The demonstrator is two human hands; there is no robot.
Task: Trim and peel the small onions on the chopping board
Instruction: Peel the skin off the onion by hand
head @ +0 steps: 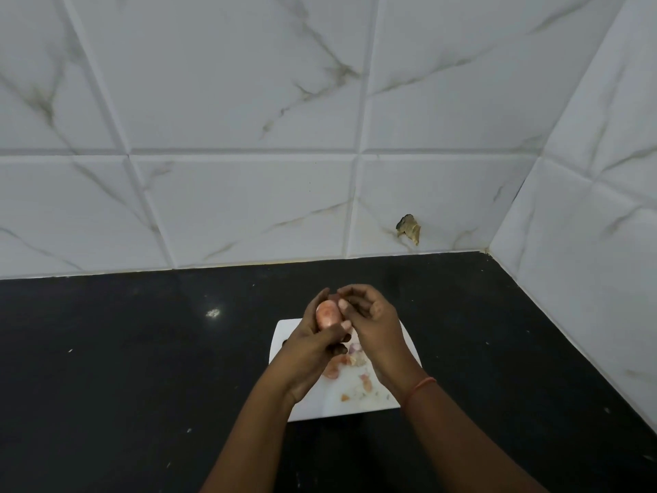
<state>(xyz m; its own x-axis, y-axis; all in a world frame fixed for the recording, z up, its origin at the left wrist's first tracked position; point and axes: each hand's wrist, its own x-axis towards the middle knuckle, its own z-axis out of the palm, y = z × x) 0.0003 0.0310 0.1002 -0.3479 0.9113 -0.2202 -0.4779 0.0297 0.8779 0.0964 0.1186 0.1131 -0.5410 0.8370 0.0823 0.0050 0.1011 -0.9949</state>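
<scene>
My left hand [313, 346] grips a small pinkish onion [327, 313] above the far end of the white chopping board [359, 403]. The fingertips of my right hand [369, 322] pinch at the onion's top right side, where a bit of darker skin shows. Loose scraps of onion skin [352, 361] and small cut bits lie on the board under and between my hands. A dark piece on the board beneath my left hand is mostly hidden. No knife is in view.
The board lies on a black countertop [142, 350] in a corner of white marble-patterned wall tiles. One tile has a chipped hole [409, 227] near the counter line. Small pale flecks dot the counter.
</scene>
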